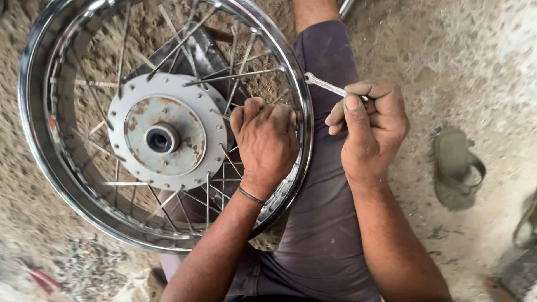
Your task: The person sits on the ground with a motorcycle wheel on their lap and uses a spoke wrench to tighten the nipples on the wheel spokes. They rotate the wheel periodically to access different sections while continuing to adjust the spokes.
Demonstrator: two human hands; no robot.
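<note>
1. One chromed steel spoked wheel rim [34, 134] with a pale grey, rust-flecked hub disc [166, 132] lies tilted across the person's lap on the left of the scene; its right edge rests over the dark purple trouser leg [330, 212].
2. The left hand [265, 140] is curled together into a fist, clamped on the thin wire spokes [224, 168] just inside the rim's right edge, between hub and rim.
3. The right hand [372, 131] is closed on one small silver open-ended spanner [324, 85]; thumb and fingers pinch its shaft.
4. The spanner's long axis runs from the right hand leftward and slightly far; its open head lies just outside the rim, touching or all but touching it; I cannot tell which.
5. The rim edge lies left of the right hand, near; the left hand is nearer the hub, the right nearer the spanner's working spot.
6. Count: one wheel, one hub, one spanner, two hands, many spokes.
7. One worn olive sandal [456, 168] lies on the dirt floor [475, 67], well apart to the right.
</note>
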